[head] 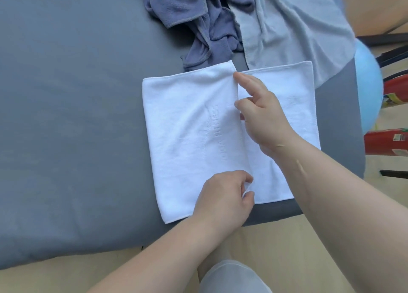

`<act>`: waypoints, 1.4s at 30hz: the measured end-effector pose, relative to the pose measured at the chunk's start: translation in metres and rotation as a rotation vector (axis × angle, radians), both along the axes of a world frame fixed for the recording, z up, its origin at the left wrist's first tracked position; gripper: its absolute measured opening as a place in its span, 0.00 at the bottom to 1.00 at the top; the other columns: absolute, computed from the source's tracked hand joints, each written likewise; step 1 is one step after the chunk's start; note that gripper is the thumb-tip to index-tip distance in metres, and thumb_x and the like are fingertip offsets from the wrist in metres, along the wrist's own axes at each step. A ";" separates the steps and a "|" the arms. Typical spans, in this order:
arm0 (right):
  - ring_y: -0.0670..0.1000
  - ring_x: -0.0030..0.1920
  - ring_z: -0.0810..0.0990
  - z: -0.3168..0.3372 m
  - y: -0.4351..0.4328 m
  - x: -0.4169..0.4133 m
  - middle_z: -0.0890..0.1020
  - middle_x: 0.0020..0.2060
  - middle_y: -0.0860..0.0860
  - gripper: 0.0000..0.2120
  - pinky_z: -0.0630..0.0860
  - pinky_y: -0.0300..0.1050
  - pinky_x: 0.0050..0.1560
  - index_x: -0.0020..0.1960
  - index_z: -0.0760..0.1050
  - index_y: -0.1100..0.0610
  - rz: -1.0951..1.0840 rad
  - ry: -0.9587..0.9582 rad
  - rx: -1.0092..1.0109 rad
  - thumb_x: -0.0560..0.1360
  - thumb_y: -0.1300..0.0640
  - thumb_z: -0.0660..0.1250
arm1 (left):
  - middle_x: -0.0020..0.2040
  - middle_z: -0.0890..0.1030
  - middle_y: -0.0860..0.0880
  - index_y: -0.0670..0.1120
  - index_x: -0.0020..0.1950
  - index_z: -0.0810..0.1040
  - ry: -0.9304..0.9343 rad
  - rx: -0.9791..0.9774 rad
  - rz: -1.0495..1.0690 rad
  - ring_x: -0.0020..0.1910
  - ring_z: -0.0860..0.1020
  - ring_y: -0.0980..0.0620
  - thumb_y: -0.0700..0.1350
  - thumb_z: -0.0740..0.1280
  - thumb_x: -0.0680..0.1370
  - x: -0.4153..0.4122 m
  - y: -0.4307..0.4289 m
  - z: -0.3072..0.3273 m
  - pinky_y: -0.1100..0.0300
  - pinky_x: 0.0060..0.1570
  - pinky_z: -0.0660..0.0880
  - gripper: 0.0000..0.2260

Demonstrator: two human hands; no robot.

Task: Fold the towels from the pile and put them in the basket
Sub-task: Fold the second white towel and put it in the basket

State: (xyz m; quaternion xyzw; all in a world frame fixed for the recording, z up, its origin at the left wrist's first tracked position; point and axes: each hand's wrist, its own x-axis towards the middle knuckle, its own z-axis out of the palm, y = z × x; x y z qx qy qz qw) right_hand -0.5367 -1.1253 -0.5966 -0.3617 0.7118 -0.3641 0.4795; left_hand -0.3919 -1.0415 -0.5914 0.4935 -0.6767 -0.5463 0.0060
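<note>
A grey-clad knee sits lowest, with both bare forearms reaching out over it. The left hand pinches the near end of the white towel's folded-over flap between thumb and fingers. The right hand lies on the far end of that flap edge, forefinger stretched straight and pressing, thumb beside it. The towel lies flat on the grey tabletop, its left part doubled over the middle. The pile of blue and pale towels sits just beyond.
</note>
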 end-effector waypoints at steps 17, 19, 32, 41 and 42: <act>0.43 0.50 0.76 -0.019 0.010 -0.071 0.64 0.74 0.43 0.25 0.70 0.40 0.65 0.77 0.66 0.55 0.102 0.369 0.056 0.80 0.62 0.60 | 0.47 0.81 0.57 0.52 0.69 0.74 0.019 0.041 -0.146 0.51 0.78 0.54 0.51 0.66 0.80 -0.061 -0.001 0.000 0.56 0.53 0.77 0.18; 0.52 0.62 0.73 -0.025 0.012 -0.069 0.62 0.76 0.47 0.25 0.69 0.48 0.69 0.77 0.66 0.55 0.214 0.515 0.076 0.80 0.57 0.62 | 0.45 0.81 0.57 0.53 0.66 0.76 0.018 0.018 -0.078 0.47 0.78 0.56 0.52 0.65 0.80 -0.052 -0.005 0.001 0.57 0.52 0.76 0.15; 0.60 0.58 0.72 -0.010 -0.015 0.062 0.74 0.61 0.53 0.20 0.71 0.57 0.57 0.69 0.75 0.48 0.600 0.833 -0.141 0.78 0.48 0.63 | 0.34 0.78 0.54 0.53 0.43 0.73 -0.435 -0.059 0.370 0.37 0.77 0.53 0.60 0.70 0.73 0.081 -0.017 -0.010 0.51 0.40 0.78 0.13; 0.58 0.63 0.66 -0.015 -0.025 0.115 0.67 0.66 0.53 0.22 0.64 0.54 0.61 0.63 0.71 0.56 0.609 0.998 0.126 0.80 0.40 0.56 | 0.34 0.79 0.53 0.49 0.36 0.75 -0.388 0.011 0.278 0.35 0.78 0.52 0.48 0.68 0.74 0.094 -0.010 -0.023 0.52 0.35 0.78 0.07; 0.58 0.63 0.66 -0.013 -0.024 0.119 0.67 0.66 0.52 0.21 0.65 0.53 0.61 0.62 0.71 0.56 0.586 0.989 0.105 0.81 0.40 0.56 | 0.33 0.79 0.53 0.49 0.36 0.75 -0.371 0.013 0.285 0.35 0.78 0.51 0.48 0.67 0.73 0.099 -0.011 -0.022 0.52 0.35 0.78 0.07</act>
